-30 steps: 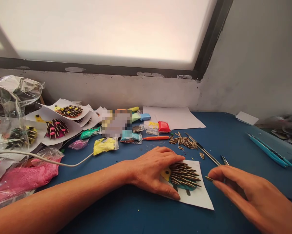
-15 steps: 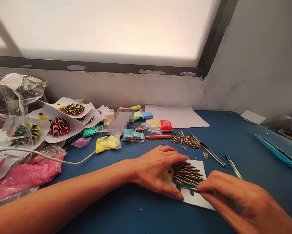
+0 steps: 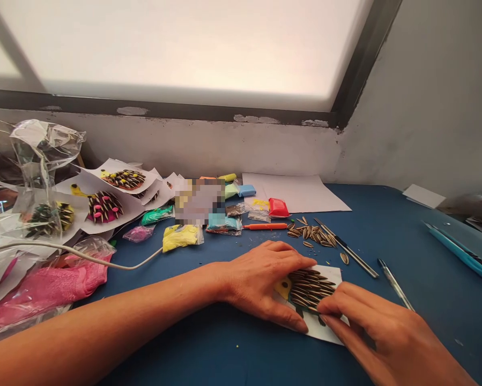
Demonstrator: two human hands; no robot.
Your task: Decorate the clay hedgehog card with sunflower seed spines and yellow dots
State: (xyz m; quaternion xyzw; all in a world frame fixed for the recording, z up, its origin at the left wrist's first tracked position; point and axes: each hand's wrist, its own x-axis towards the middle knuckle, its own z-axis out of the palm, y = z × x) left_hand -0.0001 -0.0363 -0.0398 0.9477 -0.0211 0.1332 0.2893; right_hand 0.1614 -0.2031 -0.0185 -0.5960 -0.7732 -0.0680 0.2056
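Note:
A white paper card lies on the blue table, bearing a hedgehog figure with a yellow clay head and rows of striped sunflower seeds for spines. My left hand rests across the card's left side, thumb and forefinger spread around the hedgehog's head. At the lower edge of the spines, my right hand pinches a sunflower seed between thumb and forefinger, mostly hidden by the fingertips. Loose sunflower seeds lie in a small pile beyond the card.
Metal tweezers and a clear pen lie right of the seeds. Behind are an orange tool, a yellow clay packet and a red one. Finished hedgehog cards pile up left, near a white cable.
My right hand has shifted slightly left along the hedgehog's lower edge, the pinched seed now more hidden. My left hand stays on the card. The whole view has shifted a little.

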